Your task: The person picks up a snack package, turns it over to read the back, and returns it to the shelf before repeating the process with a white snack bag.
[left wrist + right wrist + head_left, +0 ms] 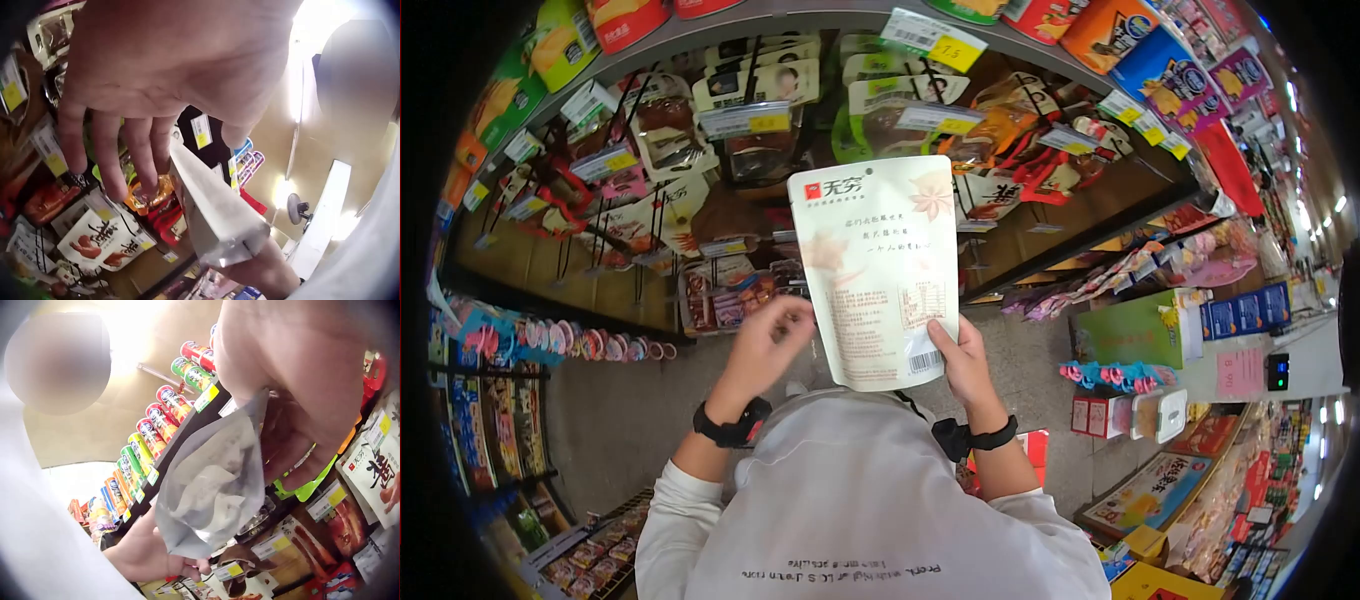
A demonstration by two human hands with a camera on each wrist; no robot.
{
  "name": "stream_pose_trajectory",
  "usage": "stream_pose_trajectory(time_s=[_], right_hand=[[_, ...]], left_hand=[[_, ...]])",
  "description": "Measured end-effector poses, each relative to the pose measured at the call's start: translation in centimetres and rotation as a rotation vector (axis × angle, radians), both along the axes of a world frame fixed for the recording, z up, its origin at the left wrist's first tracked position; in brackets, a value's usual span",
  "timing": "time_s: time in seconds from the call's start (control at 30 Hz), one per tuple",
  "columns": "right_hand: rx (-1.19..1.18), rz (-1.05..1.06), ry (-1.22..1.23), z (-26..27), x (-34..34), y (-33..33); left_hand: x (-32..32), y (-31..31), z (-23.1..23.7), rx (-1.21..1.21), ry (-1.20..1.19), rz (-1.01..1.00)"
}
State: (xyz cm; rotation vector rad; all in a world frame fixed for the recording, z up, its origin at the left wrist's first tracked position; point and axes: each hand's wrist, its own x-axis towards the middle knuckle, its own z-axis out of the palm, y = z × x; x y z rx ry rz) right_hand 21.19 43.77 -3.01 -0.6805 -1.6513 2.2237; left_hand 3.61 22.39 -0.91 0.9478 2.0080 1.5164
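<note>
A white snack pouch (880,275) with red and black lettering, leaf prints and a barcode stands upright before my chest. My right hand (966,365) grips its lower right edge, thumb on the printed face and fingers behind. From below, the right wrist view shows the silvery bottom of the pouch (215,481) beside the right hand (290,381). Just off the pouch's left edge is my left hand (770,345), fingers loosely bent and holding nothing. In the left wrist view the left hand's fingers (134,147) hang down relaxed near the pouch (212,212).
Ahead, bagged snacks (665,120) hang on hooks behind price tags (745,120). Canisters (150,434) line the shelf above them. Hair ties (605,340) hang at left; a green box (1135,328) and clear tubs (1160,415) are at right. Grey floor (615,400) shows below.
</note>
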Motion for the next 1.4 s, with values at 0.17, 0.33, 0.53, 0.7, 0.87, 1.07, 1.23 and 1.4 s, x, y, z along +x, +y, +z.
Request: stream_pose_trajectory(time_s=[0.17,0.33,0.53,0.7,0.87,1.07,1.23,1.4], right_hand=[[-0.139,0.017,0.010,1.0,-0.2,-0.3],[-0.240,0.029,0.017,1.0,0.3,-0.1],[-0.285,0.012,0.060,1.5,0.5,-0.1],[-0.105,0.144,0.081,2.2,0.3,-0.6],[-0.049,0.221,0.062,2.3,-0.3,-0.9],[-0.046,0.197,0.045,2.6,-0.8,-1.2],[-0.015,0.222,0.036,2.3,-1.1,-1.2],[0.012,0.224,0.054,1.9,-1.3,-1.6]], left_hand=[[1.6,0.7,0.3,0.029,-0.339,-0.182],[1.5,0.8,0.6,0.096,-0.564,-0.194],[1.7,1.2,0.4,0.132,-0.477,-0.177],[1.7,1.0,0.3,0.157,-0.457,-0.132],[1.4,0.8,0.3,0.167,-0.381,-0.119],[1.1,0.6,0.0,0.123,-0.340,-0.172],[1.1,0.5,0.2,0.062,-0.456,-0.279],[1.0,0.9,-1.1,0.062,-0.340,-0.235]])
